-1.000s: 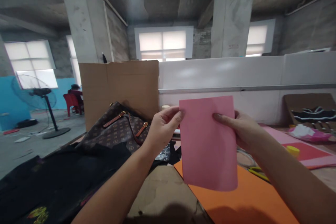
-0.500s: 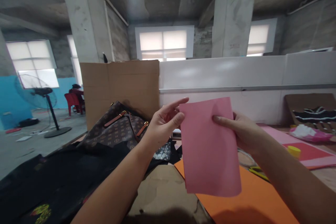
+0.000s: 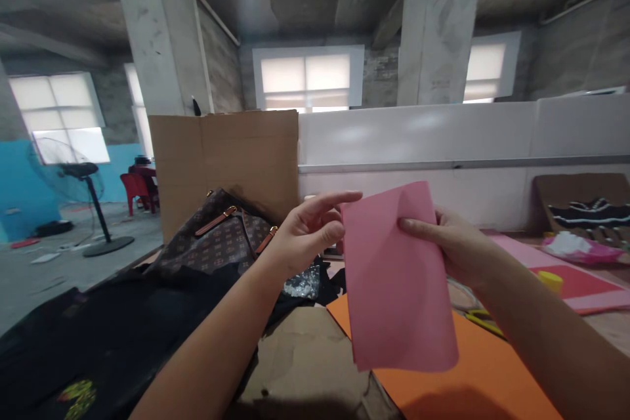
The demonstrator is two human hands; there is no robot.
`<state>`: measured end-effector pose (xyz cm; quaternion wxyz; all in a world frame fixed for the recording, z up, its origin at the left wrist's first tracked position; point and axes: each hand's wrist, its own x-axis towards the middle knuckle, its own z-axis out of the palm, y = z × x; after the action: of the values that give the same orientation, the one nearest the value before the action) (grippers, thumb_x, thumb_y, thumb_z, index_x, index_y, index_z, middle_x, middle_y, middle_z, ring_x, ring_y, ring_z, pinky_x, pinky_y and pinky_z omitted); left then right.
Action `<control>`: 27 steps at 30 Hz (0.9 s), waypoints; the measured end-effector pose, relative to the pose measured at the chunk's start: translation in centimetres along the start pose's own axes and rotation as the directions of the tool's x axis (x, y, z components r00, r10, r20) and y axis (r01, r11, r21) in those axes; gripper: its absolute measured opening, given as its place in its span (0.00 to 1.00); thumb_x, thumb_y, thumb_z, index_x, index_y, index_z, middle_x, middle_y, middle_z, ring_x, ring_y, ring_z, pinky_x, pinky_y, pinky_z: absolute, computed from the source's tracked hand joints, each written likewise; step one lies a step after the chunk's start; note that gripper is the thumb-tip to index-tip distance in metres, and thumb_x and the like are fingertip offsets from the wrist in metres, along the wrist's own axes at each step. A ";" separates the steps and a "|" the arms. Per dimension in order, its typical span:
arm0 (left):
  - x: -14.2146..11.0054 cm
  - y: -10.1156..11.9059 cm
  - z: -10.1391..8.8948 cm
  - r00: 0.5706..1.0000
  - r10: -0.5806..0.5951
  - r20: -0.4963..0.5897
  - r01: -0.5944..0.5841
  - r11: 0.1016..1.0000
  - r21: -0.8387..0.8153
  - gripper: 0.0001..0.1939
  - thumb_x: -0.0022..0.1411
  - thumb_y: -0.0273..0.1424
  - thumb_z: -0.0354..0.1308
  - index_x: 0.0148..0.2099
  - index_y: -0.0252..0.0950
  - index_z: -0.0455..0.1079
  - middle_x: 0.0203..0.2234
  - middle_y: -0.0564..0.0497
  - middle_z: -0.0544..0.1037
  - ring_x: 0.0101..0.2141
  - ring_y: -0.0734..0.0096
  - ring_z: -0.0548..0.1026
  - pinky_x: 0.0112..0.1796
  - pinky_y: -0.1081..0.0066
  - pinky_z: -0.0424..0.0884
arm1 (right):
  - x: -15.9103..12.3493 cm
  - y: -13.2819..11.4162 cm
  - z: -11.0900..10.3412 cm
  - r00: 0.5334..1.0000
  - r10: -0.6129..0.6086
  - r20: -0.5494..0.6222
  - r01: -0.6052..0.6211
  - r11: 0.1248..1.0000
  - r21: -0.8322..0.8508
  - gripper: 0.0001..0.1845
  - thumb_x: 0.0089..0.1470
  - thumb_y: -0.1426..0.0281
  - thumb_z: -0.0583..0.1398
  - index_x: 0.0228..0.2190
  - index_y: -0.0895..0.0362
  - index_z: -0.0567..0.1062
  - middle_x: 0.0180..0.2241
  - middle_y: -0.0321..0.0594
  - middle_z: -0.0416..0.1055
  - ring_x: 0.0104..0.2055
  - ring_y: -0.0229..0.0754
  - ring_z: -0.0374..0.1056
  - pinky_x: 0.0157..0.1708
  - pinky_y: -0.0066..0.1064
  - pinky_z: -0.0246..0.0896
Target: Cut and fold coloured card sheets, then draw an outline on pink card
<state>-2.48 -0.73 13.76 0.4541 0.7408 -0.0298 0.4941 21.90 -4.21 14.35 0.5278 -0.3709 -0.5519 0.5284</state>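
A pink sheet of paper (image 3: pixel 396 282) hangs upright in front of me above the table. My right hand (image 3: pixel 450 246) pinches its upper right edge, thumb on the front. My left hand (image 3: pixel 308 233) sits at the sheet's upper left corner, thumb against the edge and the index finger stretched out over the top. The top of the sheet is slightly bowed. Beneath it lies an orange sheet (image 3: pixel 457 380) on the table.
A brown patterned handbag (image 3: pixel 216 239) and black cloth (image 3: pixel 98 341) lie at left, before an upright cardboard panel (image 3: pixel 226 157). Pink and red sheets (image 3: pixel 581 282), a yellow lid (image 3: pixel 550 281) and scissors (image 3: pixel 480 321) lie at right. A white partition (image 3: pixel 443 138) backs the table. A standing fan (image 3: pixel 81 177) is far left.
My left hand has loosened from a full pinch on the top left corner, its index finger now stretched out. The sheet has tilted a little and its top has bowed.
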 end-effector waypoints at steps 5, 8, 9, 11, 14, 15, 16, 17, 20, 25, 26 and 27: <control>0.0 0.2 -0.1 1.000 -0.008 0.002 0.008 1.000 0.001 0.15 0.63 0.36 0.63 0.53 0.49 0.75 0.30 0.53 0.75 0.30 0.78 0.72 0.35 0.77 0.72 | 0.0 0.0 0.0 0.999 0.007 0.039 -0.006 1.000 -0.011 0.29 0.46 0.60 0.72 0.47 0.57 0.75 0.44 0.51 0.77 0.42 0.53 0.75 0.36 0.38 0.75; 0.1 0.2 -0.2 1.000 -0.005 -0.009 0.005 1.000 0.000 0.15 0.63 0.35 0.64 0.52 0.49 0.76 0.29 0.54 0.75 0.28 0.78 0.72 0.34 0.77 0.72 | 0.0 0.0 -0.1 0.999 0.016 0.034 -0.016 1.000 -0.014 0.29 0.46 0.60 0.72 0.48 0.58 0.74 0.43 0.50 0.77 0.41 0.52 0.76 0.36 0.38 0.75; 0.1 0.2 -0.2 1.000 -0.004 -0.012 0.004 1.000 0.000 0.15 0.62 0.35 0.64 0.52 0.49 0.76 0.28 0.54 0.75 0.28 0.78 0.72 0.33 0.77 0.72 | 0.0 0.0 -0.1 0.999 0.018 0.029 -0.018 1.000 -0.014 0.29 0.46 0.60 0.72 0.48 0.58 0.74 0.43 0.50 0.77 0.41 0.52 0.76 0.35 0.37 0.75; 0.1 0.2 -0.2 1.000 -0.004 -0.017 0.004 1.000 0.001 0.14 0.62 0.35 0.64 0.51 0.49 0.76 0.28 0.54 0.74 0.27 0.79 0.71 0.32 0.78 0.72 | 0.0 0.1 0.0 1.000 0.015 0.019 -0.015 1.000 -0.020 0.29 0.45 0.60 0.72 0.47 0.58 0.75 0.43 0.51 0.77 0.40 0.52 0.76 0.35 0.37 0.75; 0.1 0.2 -0.2 1.000 -0.006 -0.022 0.006 1.000 0.009 0.14 0.62 0.35 0.65 0.51 0.49 0.76 0.27 0.55 0.74 0.27 0.79 0.71 0.32 0.77 0.71 | 0.1 0.2 0.0 1.000 0.012 0.018 -0.012 0.999 -0.031 0.30 0.45 0.60 0.72 0.48 0.58 0.75 0.44 0.51 0.77 0.41 0.53 0.76 0.35 0.38 0.75; 0.1 0.2 -0.1 1.000 -0.008 -0.025 0.008 1.000 0.013 0.14 0.62 0.35 0.65 0.51 0.49 0.76 0.27 0.55 0.74 0.27 0.79 0.71 0.32 0.77 0.71 | 0.1 0.2 0.0 1.000 0.010 0.019 -0.009 0.999 -0.035 0.31 0.44 0.60 0.73 0.48 0.58 0.75 0.44 0.52 0.77 0.42 0.54 0.75 0.35 0.39 0.75; 0.1 0.3 -0.1 1.000 -0.010 -0.029 0.011 1.000 0.018 0.14 0.62 0.35 0.65 0.51 0.49 0.76 0.27 0.55 0.75 0.27 0.78 0.71 0.32 0.77 0.71 | 0.1 0.2 0.0 1.000 0.002 0.018 -0.002 0.999 -0.036 0.30 0.44 0.60 0.73 0.48 0.58 0.75 0.44 0.52 0.77 0.42 0.54 0.75 0.36 0.39 0.75; 0.1 0.3 -0.1 0.999 -0.014 -0.035 0.014 1.000 0.021 0.14 0.62 0.35 0.65 0.50 0.48 0.77 0.27 0.54 0.75 0.27 0.78 0.71 0.32 0.77 0.71 | 0.1 0.2 0.0 1.000 -0.004 0.021 0.004 0.999 -0.034 0.30 0.45 0.60 0.72 0.48 0.58 0.75 0.44 0.51 0.77 0.42 0.54 0.75 0.36 0.39 0.75; 0.1 0.4 0.0 0.998 -0.024 -0.059 0.026 0.999 0.024 0.14 0.61 0.35 0.66 0.49 0.47 0.77 0.27 0.54 0.75 0.27 0.78 0.71 0.32 0.77 0.72 | 0.2 0.3 -0.1 0.999 -0.020 0.025 0.020 1.000 -0.022 0.26 0.45 0.62 0.72 0.45 0.58 0.77 0.42 0.49 0.78 0.40 0.51 0.76 0.35 0.35 0.75; 0.1 0.4 0.0 0.996 -0.037 -0.080 0.039 0.999 0.031 0.14 0.60 0.36 0.67 0.49 0.46 0.77 0.28 0.54 0.75 0.27 0.78 0.72 0.31 0.76 0.72 | 0.3 0.5 -0.1 0.999 -0.018 0.026 0.018 1.000 -0.003 0.21 0.45 0.63 0.73 0.40 0.58 0.79 0.40 0.48 0.79 0.37 0.49 0.77 0.32 0.32 0.76; 0.1 0.4 0.0 0.996 -0.037 -0.084 0.040 0.998 0.039 0.14 0.60 0.36 0.66 0.49 0.45 0.77 0.28 0.53 0.75 0.27 0.77 0.72 0.31 0.76 0.72 | 0.3 0.5 0.0 0.999 -0.017 0.029 0.017 1.000 0.001 0.21 0.45 0.63 0.73 0.40 0.57 0.79 0.40 0.48 0.79 0.38 0.49 0.77 0.33 0.32 0.76; 0.1 0.4 0.0 0.995 -0.037 -0.092 0.043 0.998 0.054 0.14 0.60 0.37 0.66 0.49 0.45 0.77 0.28 0.53 0.75 0.27 0.77 0.72 0.31 0.76 0.72 | 0.3 0.5 0.0 0.999 -0.017 0.027 0.017 1.000 0.002 0.21 0.45 0.63 0.73 0.40 0.57 0.79 0.40 0.48 0.79 0.38 0.49 0.77 0.33 0.32 0.76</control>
<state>-2.66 -0.96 14.10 0.4440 0.7305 0.0195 0.5186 21.78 -3.82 13.89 0.5252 -0.3583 -0.5617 0.5294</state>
